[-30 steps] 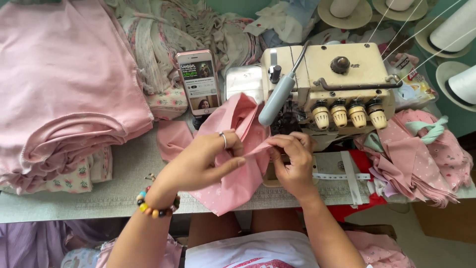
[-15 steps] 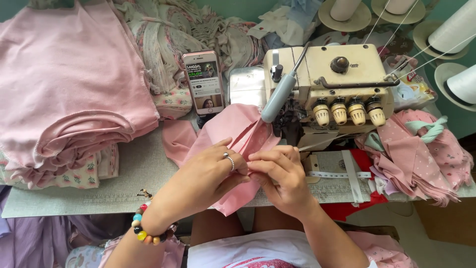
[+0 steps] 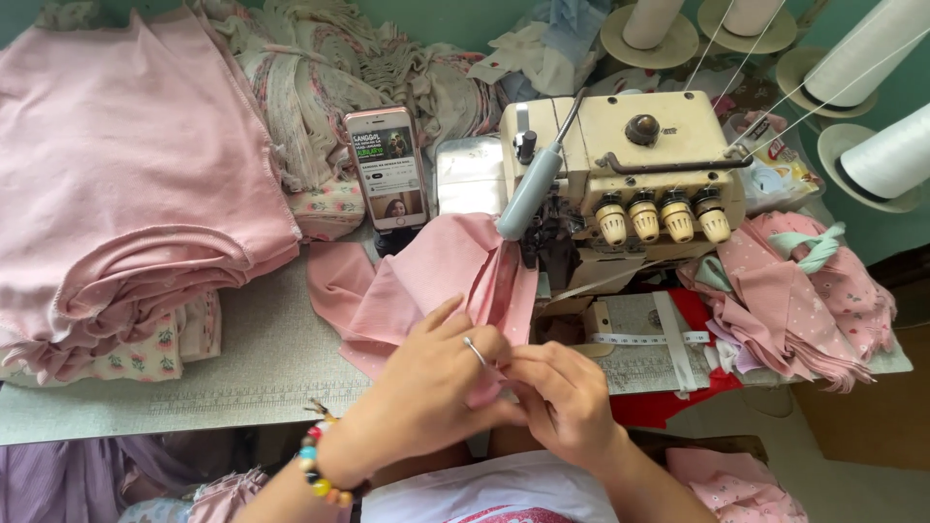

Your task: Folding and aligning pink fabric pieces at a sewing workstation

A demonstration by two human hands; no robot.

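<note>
A piece of pink fabric point(image 3: 426, 266) lies on the grey table point(image 3: 242, 383) and runs under the needle area of a cream overlock sewing machine point(image 3: 630, 174). My left hand point(image 3: 431, 387), with a ring and a beaded bracelet, pinches the near edge of that fabric. Right beside it, touching it, my right hand point(image 3: 562, 397) grips the same edge. Both hands sit at the table's front edge, a short way in front of the machine's presser foot.
A big stack of folded pink cloth point(image 3: 126, 194) fills the left. A phone point(image 3: 387, 169) leans upright behind the fabric. Patterned fabric pieces point(image 3: 804, 291) pile up at the right. White thread cones point(image 3: 882, 48) stand at the back right. A measuring tape point(image 3: 649, 339) lies near the machine.
Both hands have drawn back toward me along the pink fabric and closed together on its near edge. The view has tilted slightly.
</note>
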